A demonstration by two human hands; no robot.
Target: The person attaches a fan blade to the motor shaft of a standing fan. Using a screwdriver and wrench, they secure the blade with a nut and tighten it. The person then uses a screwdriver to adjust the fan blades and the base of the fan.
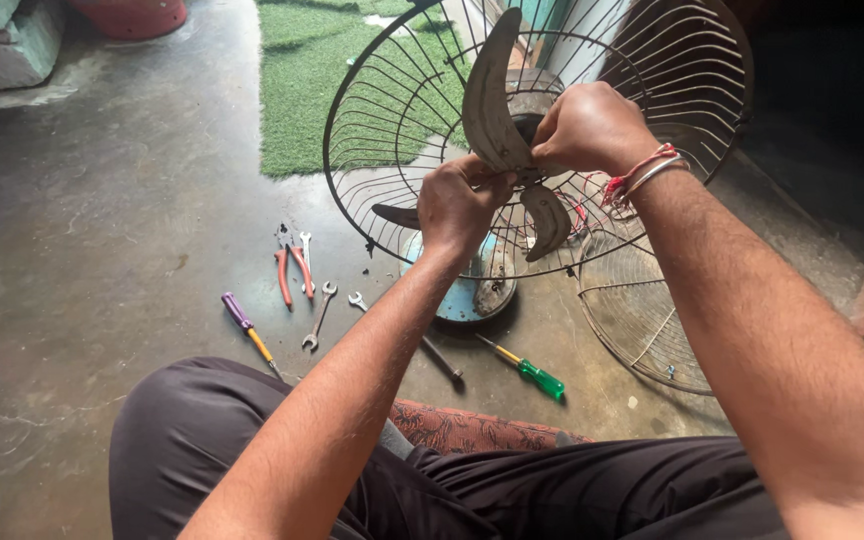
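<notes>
On the concrete floor (82,250), at roughly 8 o'clock from the fan, lies a screwdriver with a purple and yellow handle (247,333). Just to its right lie red-handled pliers (292,272), then two small open-ended spanners (319,314), then a green-handled screwdriver (530,372) at 6 o'clock below the fan's blue base (464,298). A patch of green artificial turf (322,80) lies at 11 o'clock, behind the rear wire guard (392,110), which stands upright with the blade (492,95) in front of it. The left hand (460,203) is closed on the blade assembly at its hub, fingers curled, just below the tall upper blade. The right hand (589,127) is closed over the hub from the 2 o'clock side, touching the left hand's fingertips; whatever lies under its fingers is hidden. A red and white thread band (642,172) circles the right wrist. A second, detached wire guard (642,315) lies on the floor at 4 o'clock. The person's dark trousers (202,430) fill the lower edge of the view
</notes>
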